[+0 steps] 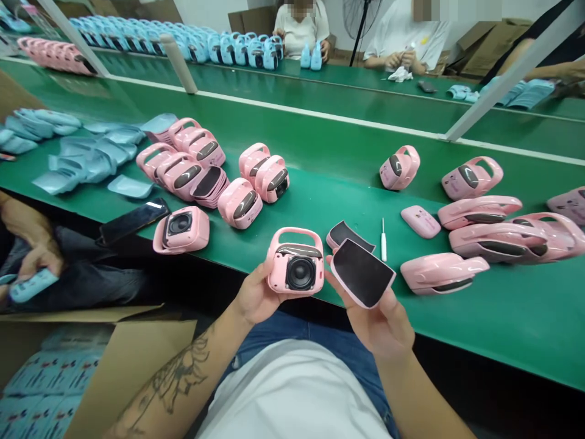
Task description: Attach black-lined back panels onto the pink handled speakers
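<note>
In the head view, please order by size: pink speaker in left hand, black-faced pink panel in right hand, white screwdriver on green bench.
Largest, unranked because they look alike: pink speaker, black-faced pink panel. Smallest: thin white screwdriver.

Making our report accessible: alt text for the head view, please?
A person's left hand holds a pink portable speaker with its driver exposed; the right hand holds a black-faced pink panel above a green workbench scattered with pink speaker parts.
</note>
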Motion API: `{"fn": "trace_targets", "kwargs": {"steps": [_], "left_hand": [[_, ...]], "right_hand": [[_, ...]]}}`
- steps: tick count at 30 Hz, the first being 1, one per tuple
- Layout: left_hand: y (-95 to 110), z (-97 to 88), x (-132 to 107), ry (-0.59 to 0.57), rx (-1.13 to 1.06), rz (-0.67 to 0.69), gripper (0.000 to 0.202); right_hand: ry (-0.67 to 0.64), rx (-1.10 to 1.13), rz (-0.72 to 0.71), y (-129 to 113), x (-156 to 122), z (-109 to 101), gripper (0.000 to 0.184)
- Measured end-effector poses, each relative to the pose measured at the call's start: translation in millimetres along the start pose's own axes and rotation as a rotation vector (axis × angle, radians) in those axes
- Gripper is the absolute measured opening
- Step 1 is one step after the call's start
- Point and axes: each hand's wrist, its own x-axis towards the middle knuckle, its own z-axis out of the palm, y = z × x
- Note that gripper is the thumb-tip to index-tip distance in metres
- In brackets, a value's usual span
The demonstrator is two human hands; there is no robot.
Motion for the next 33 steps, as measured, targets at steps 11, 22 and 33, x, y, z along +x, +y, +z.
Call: {"fn": "trace_targets", "kwargs": {"steps": [11, 22, 33], "left_hand": [[-24.6, 23.5, -5.8, 0.047, 0.341, 0.399, 0.089], [-22.9, 22.0, -10.1, 0.098, 0.356, 0.406, 0.089], [-24.2, 22.8, -10.4, 0.125, 0.354, 0.394, 0.078]], "right_hand": [[0.037, -0.801, 0.141, 16.0, 1.7, 7.1, 0.123], [-0.001, -0.885, 0.199, 17.6, 1.9, 11.7, 0.128], [-0.063, -1.002, 0.131, 18.2, 3.6, 8.4, 0.128]]}}
